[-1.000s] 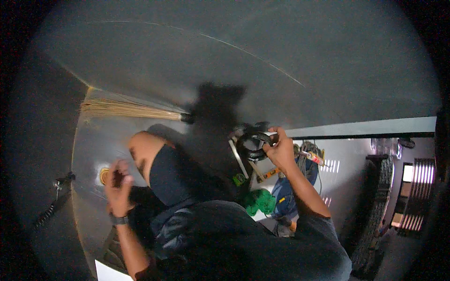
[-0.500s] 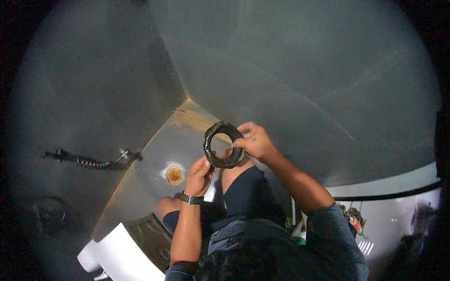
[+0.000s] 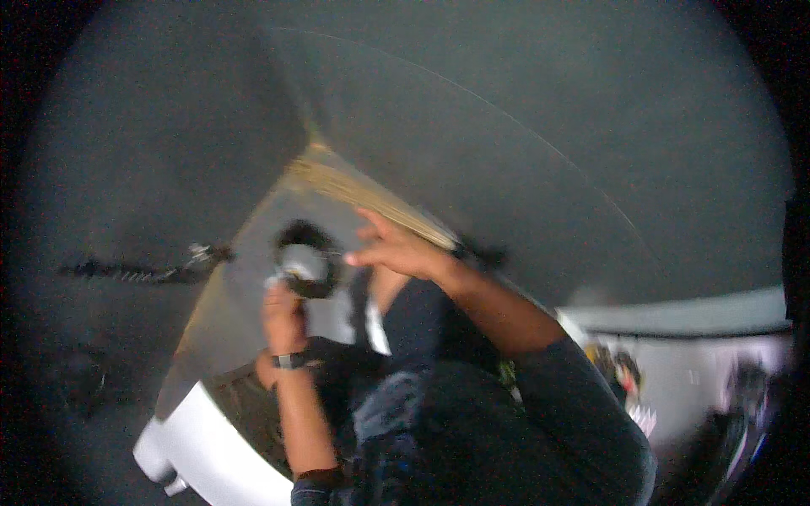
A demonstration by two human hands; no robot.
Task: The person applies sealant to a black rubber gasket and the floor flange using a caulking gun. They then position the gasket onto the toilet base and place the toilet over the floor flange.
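Note:
A thick black sealing ring [image 3: 297,229], blurred by motion, hangs over the floor in front of me. My left hand [image 3: 285,316], with a watch on its wrist, pinches the ring's lower edge. To the right of the ring is my right hand [image 3: 401,246]; its fingers are spread and hold nothing. The right fingertips come close to the ring's right side, but blur hides whether they touch. The round drain hole in the floor is now hidden behind the ring and the left hand.
Grey walls meet in a corner with a yellowish strip [image 3: 359,192] along the floor edge. On the left is a dark hose with a metal valve [image 3: 200,252]. A smooth white fixture [image 3: 224,447] stands at lower left. Blurred items [image 3: 620,371] lie at the right.
The ring has moved left and slightly up with my left hand, over the drain hole. My right hand has let go of it and spread its fingers. The whole view has shifted somewhat.

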